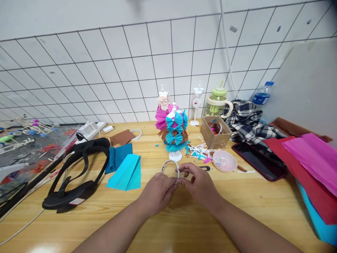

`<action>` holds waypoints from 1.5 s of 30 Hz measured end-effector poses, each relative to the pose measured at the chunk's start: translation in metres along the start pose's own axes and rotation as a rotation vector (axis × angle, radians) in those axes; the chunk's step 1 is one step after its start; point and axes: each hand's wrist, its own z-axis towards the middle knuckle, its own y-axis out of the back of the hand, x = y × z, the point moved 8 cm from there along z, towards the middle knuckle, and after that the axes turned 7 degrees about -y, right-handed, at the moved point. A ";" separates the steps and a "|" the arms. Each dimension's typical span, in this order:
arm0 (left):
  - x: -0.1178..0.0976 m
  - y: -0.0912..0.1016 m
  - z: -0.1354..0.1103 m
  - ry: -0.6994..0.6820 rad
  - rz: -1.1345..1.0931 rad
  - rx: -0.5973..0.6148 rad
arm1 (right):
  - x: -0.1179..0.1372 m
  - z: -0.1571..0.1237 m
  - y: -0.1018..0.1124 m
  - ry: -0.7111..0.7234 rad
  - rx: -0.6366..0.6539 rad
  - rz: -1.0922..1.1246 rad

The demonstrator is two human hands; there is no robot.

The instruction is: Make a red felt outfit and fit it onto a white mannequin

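Note:
Between both hands, above the front of the wooden table, is a thin white tape roll, held upright like a ring. My left hand is closed on its lower edge, fingers curled and thumb pressed along it. My right hand pinches the roll's right side with thumb and forefinger. Just behind stands a small white dress form covered in blue, pink and brown crepe paper with blue bows. Scraps of cut paper lie to its right, with a small black-handled tool near my right fingers.
Folded blue crepe paper and a black headset lie left. Behind are a cardboard box and a green-lidded jug. A pink dish, a phone and red paper sheets lie right.

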 end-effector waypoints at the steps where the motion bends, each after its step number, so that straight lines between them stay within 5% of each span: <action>1: 0.000 0.000 0.000 -0.002 0.007 0.005 | -0.001 0.001 0.000 -0.009 0.010 0.001; 34: 0.013 -0.001 0.000 0.148 -0.148 -0.009 | -0.005 0.008 -0.004 -0.026 0.052 -0.022; 41: 0.034 0.000 -0.004 0.391 -0.510 -0.200 | 0.026 -0.010 -0.013 0.287 -0.035 -0.214; 45: 0.066 0.023 -0.018 0.561 -0.523 -0.463 | 0.037 -0.019 -0.006 0.352 -0.054 -0.173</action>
